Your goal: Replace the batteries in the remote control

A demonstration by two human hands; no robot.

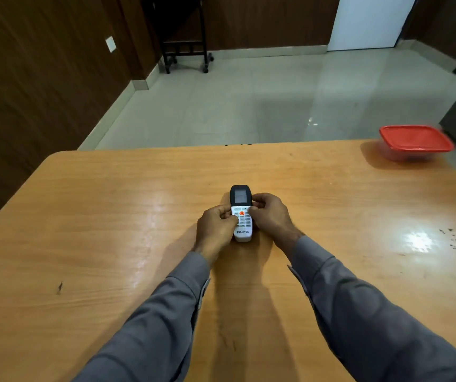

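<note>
A white remote control (241, 216) with a dark screen end and an orange button lies face up near the middle of the wooden table (111, 216), its screen pointing away from me. My left hand (214, 230) grips its left side with curled fingers. My right hand (269, 215) grips its right side, fingers touching the edge near the screen. Both hands hold the remote at table level. No batteries are in view.
A clear plastic box with a red lid (415, 142) stands at the table's far right corner. Beyond the far table edge are a tiled floor and a black wheeled stand (185, 48) by the wood-panelled wall. Dark specks mark the table at right.
</note>
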